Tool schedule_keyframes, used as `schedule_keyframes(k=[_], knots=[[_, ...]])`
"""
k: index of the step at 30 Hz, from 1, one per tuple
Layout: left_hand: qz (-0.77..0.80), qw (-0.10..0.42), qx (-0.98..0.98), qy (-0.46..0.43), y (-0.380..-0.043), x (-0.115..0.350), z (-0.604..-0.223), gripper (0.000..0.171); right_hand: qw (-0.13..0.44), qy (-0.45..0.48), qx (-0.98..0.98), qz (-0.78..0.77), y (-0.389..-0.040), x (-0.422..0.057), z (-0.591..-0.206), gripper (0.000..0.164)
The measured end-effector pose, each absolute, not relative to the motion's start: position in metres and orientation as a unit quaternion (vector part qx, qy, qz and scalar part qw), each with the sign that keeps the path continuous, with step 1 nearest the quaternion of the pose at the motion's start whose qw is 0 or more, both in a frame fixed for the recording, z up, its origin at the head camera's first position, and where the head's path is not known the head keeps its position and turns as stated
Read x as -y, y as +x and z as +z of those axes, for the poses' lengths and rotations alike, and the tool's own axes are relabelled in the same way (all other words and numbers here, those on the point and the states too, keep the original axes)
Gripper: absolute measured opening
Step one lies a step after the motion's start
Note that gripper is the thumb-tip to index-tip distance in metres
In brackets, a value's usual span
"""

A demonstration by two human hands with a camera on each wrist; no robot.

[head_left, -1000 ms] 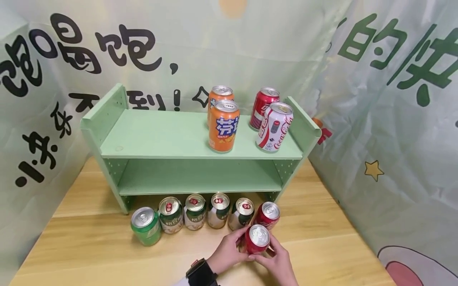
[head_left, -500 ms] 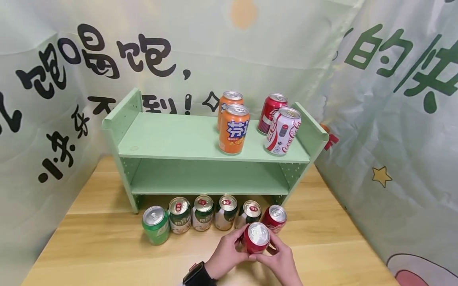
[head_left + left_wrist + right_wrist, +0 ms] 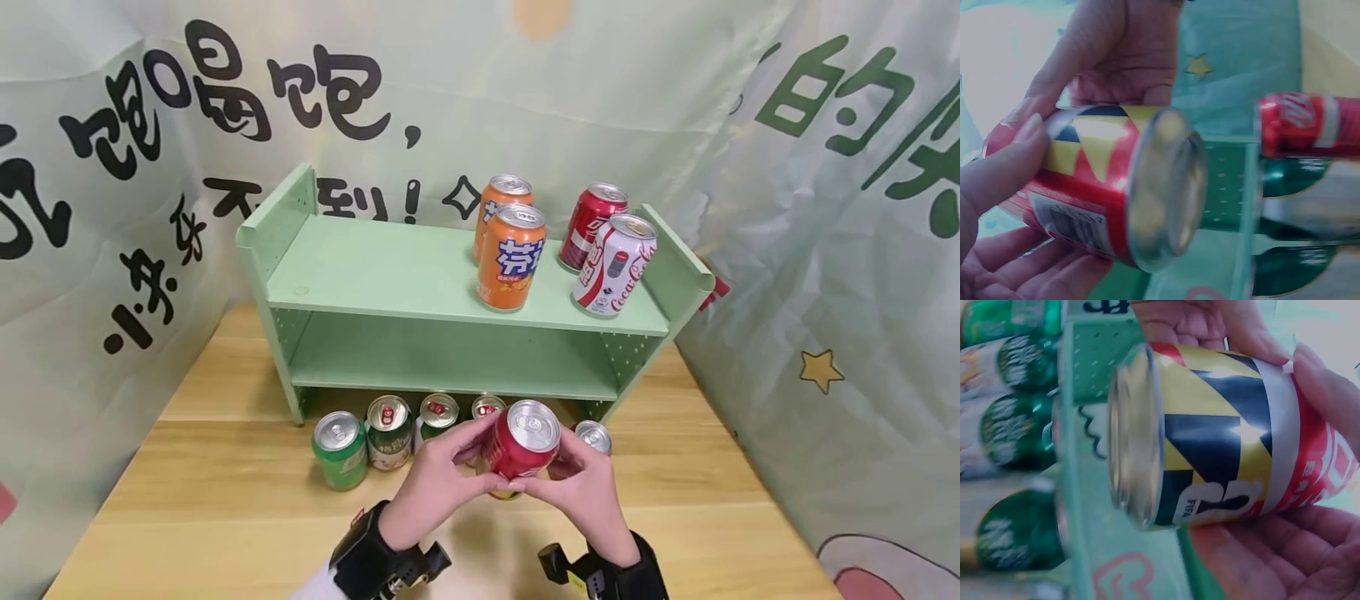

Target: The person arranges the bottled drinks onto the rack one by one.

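Observation:
Both hands hold one red soda can (image 3: 517, 442) with a yellow and black pattern round its lower part, its lid facing the head camera. My left hand (image 3: 438, 479) grips its left side and my right hand (image 3: 588, 487) its right side, the thumbs meeting at the near side. In the left wrist view a barcode shows on the can (image 3: 1097, 181). The right wrist view shows the same can (image 3: 1222, 437) with its metal base towards the shelf. It is off the table, in front of a row of cans. Part of that row is hidden behind the hands.
A green shelf (image 3: 390, 271) stands behind, bearing two orange cans (image 3: 512, 258), a red can (image 3: 592, 225) and a white can (image 3: 615, 265) on top. Along its front on the wooden table (image 3: 225, 517) stand a green can (image 3: 341, 450), several green-and-white cans (image 3: 388, 433) and another red can (image 3: 594, 435).
Both hands have raised the red can from near the tabletop and moved it up and towards the shelf. The head view has shifted slightly. The other cans stay in place.

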State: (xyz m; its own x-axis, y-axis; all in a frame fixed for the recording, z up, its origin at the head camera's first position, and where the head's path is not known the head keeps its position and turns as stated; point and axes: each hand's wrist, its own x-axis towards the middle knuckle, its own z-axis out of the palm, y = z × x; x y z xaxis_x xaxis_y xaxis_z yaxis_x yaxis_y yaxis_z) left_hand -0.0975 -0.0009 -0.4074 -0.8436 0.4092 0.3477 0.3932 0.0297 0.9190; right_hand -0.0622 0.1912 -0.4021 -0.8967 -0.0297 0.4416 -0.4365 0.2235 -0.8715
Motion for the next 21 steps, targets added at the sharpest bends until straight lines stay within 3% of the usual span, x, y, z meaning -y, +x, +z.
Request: schedule_keyframes(k=[5, 12, 15, 21], knots=[[0.594, -0.054, -0.748, 0.291, -0.092, 0.008, -0.393, 0.085, 0.166, 0.139, 0.763, 0.609, -0.066, -0.177, -0.386, 0.065], [0.500, -0.196, -0.806, 0.250, -0.085, 0.015, -0.383, 0.093, 0.152, 0.109, 0.781, 0.595, -0.070, -0.154, -0.365, 0.065], [0.500, -0.209, -0.807, 0.235, -0.084, 0.024, -0.375, 0.093, 0.156, 0.143, 0.775, 0.595, -0.074, -0.146, -0.357, 0.067], [0.527, -0.183, -0.798, 0.227, -0.087, 0.045, -0.351, 0.093, 0.195, 0.207, 0.781, 0.556, -0.085, -0.129, -0.340, 0.069]])
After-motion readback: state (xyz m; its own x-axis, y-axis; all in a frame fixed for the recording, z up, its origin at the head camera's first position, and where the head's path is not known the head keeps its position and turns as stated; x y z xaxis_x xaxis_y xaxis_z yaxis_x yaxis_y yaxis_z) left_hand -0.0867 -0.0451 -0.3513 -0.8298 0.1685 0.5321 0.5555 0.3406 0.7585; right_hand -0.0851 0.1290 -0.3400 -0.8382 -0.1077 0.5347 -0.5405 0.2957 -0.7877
